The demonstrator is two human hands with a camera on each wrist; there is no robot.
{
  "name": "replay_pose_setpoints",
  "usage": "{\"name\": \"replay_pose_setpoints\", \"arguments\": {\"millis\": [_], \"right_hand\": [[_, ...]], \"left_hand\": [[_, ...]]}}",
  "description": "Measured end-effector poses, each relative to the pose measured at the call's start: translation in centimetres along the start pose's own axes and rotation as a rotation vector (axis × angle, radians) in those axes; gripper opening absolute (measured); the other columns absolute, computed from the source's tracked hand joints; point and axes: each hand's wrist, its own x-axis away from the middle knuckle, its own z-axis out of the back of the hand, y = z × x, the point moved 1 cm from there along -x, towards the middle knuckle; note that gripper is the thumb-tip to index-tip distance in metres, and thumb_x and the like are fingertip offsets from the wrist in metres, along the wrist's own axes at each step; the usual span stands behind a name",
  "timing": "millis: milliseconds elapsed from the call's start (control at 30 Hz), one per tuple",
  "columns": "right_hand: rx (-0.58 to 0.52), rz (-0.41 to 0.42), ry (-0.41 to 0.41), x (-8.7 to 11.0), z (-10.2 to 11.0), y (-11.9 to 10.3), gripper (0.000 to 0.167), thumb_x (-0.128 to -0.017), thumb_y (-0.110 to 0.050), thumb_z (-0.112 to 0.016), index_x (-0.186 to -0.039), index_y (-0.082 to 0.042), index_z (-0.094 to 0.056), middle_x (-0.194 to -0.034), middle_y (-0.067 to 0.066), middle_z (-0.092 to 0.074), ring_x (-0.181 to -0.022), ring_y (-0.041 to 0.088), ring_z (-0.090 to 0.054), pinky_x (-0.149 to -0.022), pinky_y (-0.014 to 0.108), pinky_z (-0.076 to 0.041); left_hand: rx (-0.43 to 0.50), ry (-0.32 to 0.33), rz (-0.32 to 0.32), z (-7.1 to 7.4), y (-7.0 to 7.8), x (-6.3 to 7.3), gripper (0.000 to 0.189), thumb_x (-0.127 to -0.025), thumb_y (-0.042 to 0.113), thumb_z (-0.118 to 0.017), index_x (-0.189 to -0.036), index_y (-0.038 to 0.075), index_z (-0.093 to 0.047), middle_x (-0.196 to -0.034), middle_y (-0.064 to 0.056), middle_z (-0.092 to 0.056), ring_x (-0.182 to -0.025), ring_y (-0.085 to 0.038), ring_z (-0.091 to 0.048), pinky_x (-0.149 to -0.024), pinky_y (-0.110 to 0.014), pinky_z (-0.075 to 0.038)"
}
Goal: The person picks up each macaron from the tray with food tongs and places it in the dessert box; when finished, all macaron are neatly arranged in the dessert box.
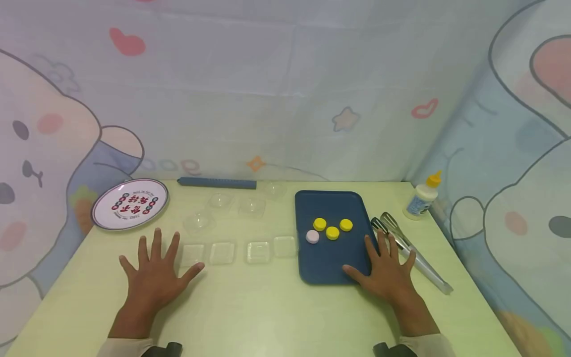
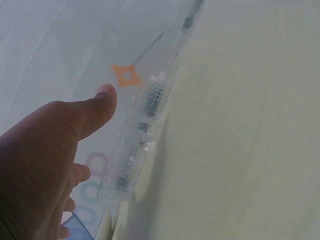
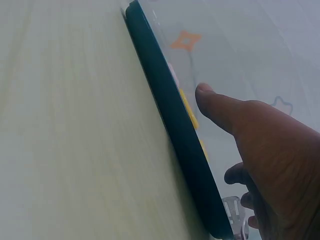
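The blue tray [image 1: 332,265] lies just left of the right hand [image 1: 390,277], its edge overlapped by thumb and fingers in the head view; contact is unclear. It carries 3 yellow discs [image 1: 332,233] and 1 pink disc [image 1: 312,237]. Tongs [image 1: 430,272] lie right of those fingers. Right of the left hand's [image 1: 156,275] fingers lie 4 clear square pieces [image 1: 222,253], with 4 clear domes [image 1: 251,207] beyond. Both hands' fingers spread wide, holding nothing. A plate [image 1: 103,210] sits beyond the left fingers; a bottle [image 1: 421,201], beyond the right.
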Motion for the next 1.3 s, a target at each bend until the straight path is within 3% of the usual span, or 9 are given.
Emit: {"name": "replay_pose_setpoints", "arguments": {"millis": [300, 567, 800, 1033, 1300], "right_hand": [[0.007, 0.005, 0.011, -0.1, 0.0, 0.0, 0.115, -0.092, -0.086, -0.059, -0.173, -0.011, -0.030, -0.182, 0.026, -0.011, -0.167, 0.058, -0.007, -0.117, 0.095, 0.003], [0.011, 0.008, 0.027, -0.3, 0.0, 0.1, 0.115, -0.092, -0.086, -0.059, -0.173, -0.010, -0.030, -0.182, 0.027, -0.010, -0.167, 0.059, -0.007, -0.116, 0.096, 0.000], [0.024, 0.014, 0.039, -0.6, 0.0, 0.3, 0.115, -0.093, -0.086, -0.056, -0.174, -0.010, -0.027, -0.183, 0.026, -0.008, -0.168, 0.057, -0.004, -0.116, 0.096, 0.001], [0.011, 0.044, 0.108, -1.3, 0.8, 0.2, 0.111, -0.096, -0.084, -0.056, -0.173, -0.009, -0.029, -0.183, 0.026, -0.010, -0.168, 0.055, -0.006, -0.116, 0.095, 0.001], [0.005, 0.028, 0.134, -2.3, 1.6, 1.9, 0.108, -0.097, -0.080, -0.058, -0.173, -0.008, -0.029, -0.182, 0.027, -0.012, -0.167, 0.054, -0.009, -0.116, 0.095, -0.003]], "left_hand": [[0.003, -0.016, -0.005, 0.1, 0.4, 0.3, 0.110, -0.094, 0.086, -0.054, -0.172, 0.012, -0.030, -0.179, -0.034, -0.009, -0.162, -0.066, -0.006, -0.111, -0.099, 0.002], [-0.026, 0.023, -0.061, 0.1, 2.0, 0.1, 0.108, -0.094, 0.086, -0.054, -0.173, 0.016, -0.030, -0.181, -0.028, -0.012, -0.164, -0.061, -0.009, -0.115, -0.097, 0.000], [-0.050, 0.036, -0.137, 0.0, 4.8, -0.4, 0.106, -0.094, 0.085, -0.057, -0.172, 0.017, -0.034, -0.182, -0.025, -0.017, -0.165, -0.059, -0.013, -0.118, -0.094, -0.003], [-0.070, 0.048, -0.246, -0.6, 7.8, -1.4, 0.101, -0.093, 0.084, -0.058, -0.170, 0.022, -0.040, -0.182, -0.016, -0.027, -0.167, -0.054, -0.018, -0.122, -0.091, -0.005], [-0.046, 0.022, -0.364, -0.9, 11.3, -2.7, 0.090, -0.096, 0.077, -0.061, -0.166, 0.023, -0.048, -0.175, -0.008, -0.044, -0.166, -0.046, -0.030, -0.125, -0.088, -0.008]]}}
